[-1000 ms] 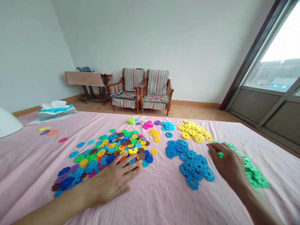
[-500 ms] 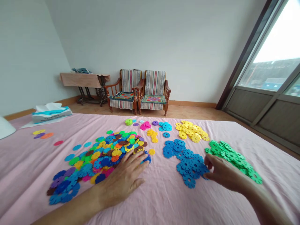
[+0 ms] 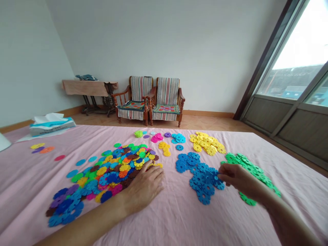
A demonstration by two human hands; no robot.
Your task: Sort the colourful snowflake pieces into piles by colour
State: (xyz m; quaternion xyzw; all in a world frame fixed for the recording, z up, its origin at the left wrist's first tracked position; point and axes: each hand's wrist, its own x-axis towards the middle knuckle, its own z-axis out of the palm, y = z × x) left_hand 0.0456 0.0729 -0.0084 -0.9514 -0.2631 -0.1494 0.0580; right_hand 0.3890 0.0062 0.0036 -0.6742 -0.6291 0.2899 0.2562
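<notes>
"What are the pieces like?"

"Thin, flat discs, plastic-looking, with notched rims like little flowers; many have a hole in the middle. The mixed heap (image 3: 112,167) is every colour, on the left of the cloth."

"And the sorted ones?"

"A blue pile (image 3: 202,181) right of centre, a shiny yellow pile (image 3: 207,142) beyond it, a green pile (image 3: 251,171) to its right — all overlapping."

"What are they lying on?"

"A pink cloth (image 3: 174,212), softly wrinkled. A tissue box (image 3: 52,126) sits at the far left. Past the cloth, two wooden chairs (image 3: 166,99) with striped covers stand before a pale wall (image 3: 179,44), and there's a window (image 3: 294,68) on the right."

"The hands?"

"The left hand (image 3: 146,186) is palm down at the heap's right edge, fingers slightly spread, fingertips against the discs. The right hand (image 3: 232,176) is at the blue pile's right side, thumb and forefinger drawn close together."

"Pinching a disc?"

"Can't tell — the tips overlap the blue."
</notes>
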